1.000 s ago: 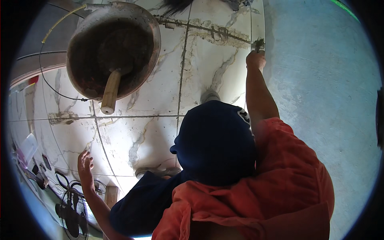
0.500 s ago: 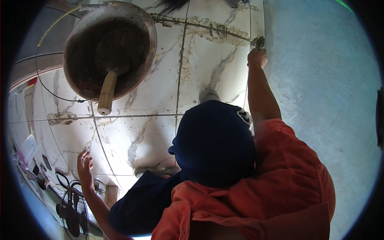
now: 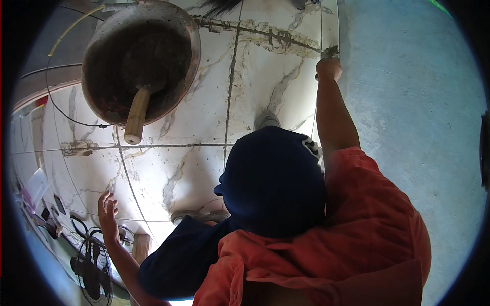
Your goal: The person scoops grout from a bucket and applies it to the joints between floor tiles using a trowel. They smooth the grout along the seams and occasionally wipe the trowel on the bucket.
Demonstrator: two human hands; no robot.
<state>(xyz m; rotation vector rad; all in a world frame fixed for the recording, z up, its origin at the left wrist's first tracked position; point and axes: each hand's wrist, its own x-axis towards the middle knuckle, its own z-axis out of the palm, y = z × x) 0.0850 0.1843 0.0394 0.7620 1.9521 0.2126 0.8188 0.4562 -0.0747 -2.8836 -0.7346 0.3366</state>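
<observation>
My right hand (image 3: 328,70) is closed, reaching to the strip of tile along the foot of the blue-grey wall. A small mortar-smeared piece (image 3: 332,52) sticks out past its fingers at the strip's edge; its kind is not clear. My left hand (image 3: 108,217) hangs free at the left, fingers apart and slightly curled, holding nothing. A round bucket (image 3: 192,51) coated in dried cement stands at the far left with dark mortar inside. Leaning in it is a tool with a wooden handle (image 3: 137,117); its working end is hidden in the mortar.
White marbled floor tiles (image 3: 178,173) have dark joints, some smeared with mortar. The blue-grey wall (image 3: 413,127) borders the right. A black fan (image 3: 92,270) and a clear plastic container (image 3: 35,188) are at the lower left. Dark bristles (image 3: 222,7) show at the top.
My right hand has turned slightly and edged a little farther along the tile strip. My left hand stays where it was.
</observation>
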